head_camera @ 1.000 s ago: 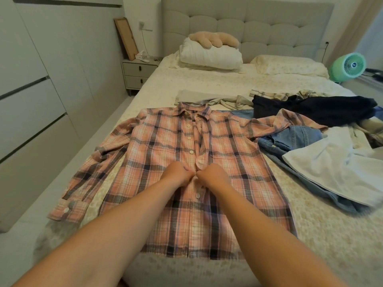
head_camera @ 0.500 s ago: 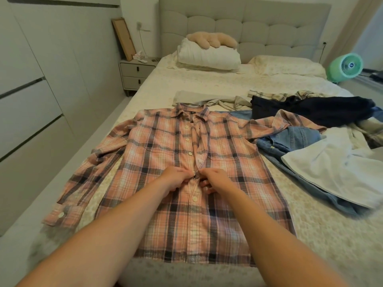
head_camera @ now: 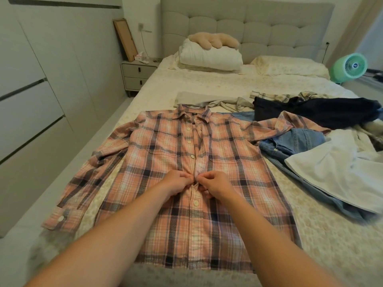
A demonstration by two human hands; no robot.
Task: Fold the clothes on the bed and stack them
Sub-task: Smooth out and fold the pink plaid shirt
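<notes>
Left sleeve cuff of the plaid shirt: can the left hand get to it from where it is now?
Probably yes. The cuff lies flat and uncovered on the bed, nothing between it and the left hand, which first must release the shirt placket it pinches.

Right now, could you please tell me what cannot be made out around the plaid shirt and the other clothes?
- Head view: the button at the plaid shirt placket is hidden by the left hand and right hand; fastened or not, unclear.
- The jeans lie mostly under the white garment.
- The dark garment is cut off by the right edge.
- The collar label is too small to read.
</notes>
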